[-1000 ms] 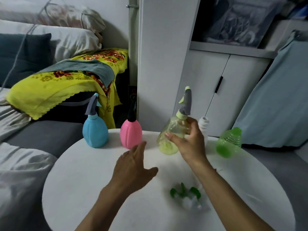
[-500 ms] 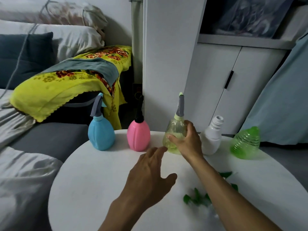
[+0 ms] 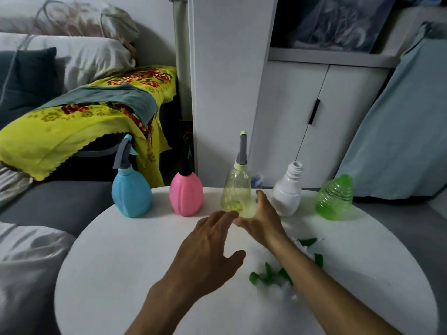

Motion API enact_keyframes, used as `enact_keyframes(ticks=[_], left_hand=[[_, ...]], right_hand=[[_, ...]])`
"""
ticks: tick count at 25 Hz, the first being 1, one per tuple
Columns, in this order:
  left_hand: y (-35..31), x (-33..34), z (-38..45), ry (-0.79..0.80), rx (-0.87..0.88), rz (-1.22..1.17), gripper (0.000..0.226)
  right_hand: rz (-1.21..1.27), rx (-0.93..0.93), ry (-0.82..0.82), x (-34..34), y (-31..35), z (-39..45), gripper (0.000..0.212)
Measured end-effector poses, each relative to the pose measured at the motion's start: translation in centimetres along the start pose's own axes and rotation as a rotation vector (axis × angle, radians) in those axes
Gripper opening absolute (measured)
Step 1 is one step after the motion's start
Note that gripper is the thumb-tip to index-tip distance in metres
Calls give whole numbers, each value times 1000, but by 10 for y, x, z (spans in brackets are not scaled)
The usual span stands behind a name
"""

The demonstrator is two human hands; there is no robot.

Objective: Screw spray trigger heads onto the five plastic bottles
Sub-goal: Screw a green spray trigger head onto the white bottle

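1. Five bottles stand in a row along the far edge of my round white table [image 3: 121,274]: blue bottle [image 3: 131,193], pink bottle [image 3: 186,194], clear yellow bottle [image 3: 235,189], white bottle [image 3: 287,192] and green bottle [image 3: 335,198].
2. The blue, pink and yellow ones carry spray heads. The white one shows a bare threaded neck, and the green one has no head either.
3. My right hand [image 3: 262,220] sits at the base of the yellow bottle, fingers relaxed and spread; the thumb reaches toward the bottle's foot, but I cannot tell whether it touches.
4. My left hand [image 3: 208,252] hovers over the table just in front of that same bottle, fingers straight and apart, holding nothing.
5. Loose green-and-white trigger heads [image 3: 271,278] lie on the table beside my right forearm; they are blurred.
6. A yellow flowered blanket [image 3: 60,126] drapes over the sofa to the left, and a white cabinet [image 3: 314,117] stands behind the table.
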State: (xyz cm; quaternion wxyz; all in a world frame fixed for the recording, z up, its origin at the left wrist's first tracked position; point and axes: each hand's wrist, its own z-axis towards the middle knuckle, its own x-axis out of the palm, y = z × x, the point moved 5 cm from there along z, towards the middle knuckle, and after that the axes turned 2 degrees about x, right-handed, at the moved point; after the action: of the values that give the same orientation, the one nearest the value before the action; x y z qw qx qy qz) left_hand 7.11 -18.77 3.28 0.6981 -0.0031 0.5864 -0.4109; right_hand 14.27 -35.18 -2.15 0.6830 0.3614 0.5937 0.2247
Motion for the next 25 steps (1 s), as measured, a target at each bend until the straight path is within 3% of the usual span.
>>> enact_keyframes(ticks=[3,6,8,10,12,14,16,19,22,24,25], left_hand=[[-2,-1,3,-40,25,26,69],[-7,0,3,-61,29,43,67],[-11,2,5,-66,11,33,64],[-15,4,9,-66,-7,14,58],[-22,6,12,-68,-1,7,52],[-30,7,12,-76,10,1,50],[-34,7,11,-86,19,1,50],[-32,5,8,-120,0,-38,57],[-24,4,8,-105,-127,-254,90],[-27,2,8,-70,-151,-384,106],[-30,0,7,-76,-130,-409,101]], right_hand=[[-228,25,-122,-51,-10,-11,33],[-70,92,-431,-109,-26,-12,30],[91,120,-546,-123,-35,-4,44],[209,120,-486,-114,-37,14,77],[254,114,-407,-103,-39,31,89],[287,93,-331,-97,-41,41,64],[215,87,-368,-101,-38,36,36],[229,60,-497,-127,-19,13,34],[240,-78,-315,-129,18,-35,39],[405,-172,11,-101,38,-70,39],[522,-168,173,-88,44,-82,41]])
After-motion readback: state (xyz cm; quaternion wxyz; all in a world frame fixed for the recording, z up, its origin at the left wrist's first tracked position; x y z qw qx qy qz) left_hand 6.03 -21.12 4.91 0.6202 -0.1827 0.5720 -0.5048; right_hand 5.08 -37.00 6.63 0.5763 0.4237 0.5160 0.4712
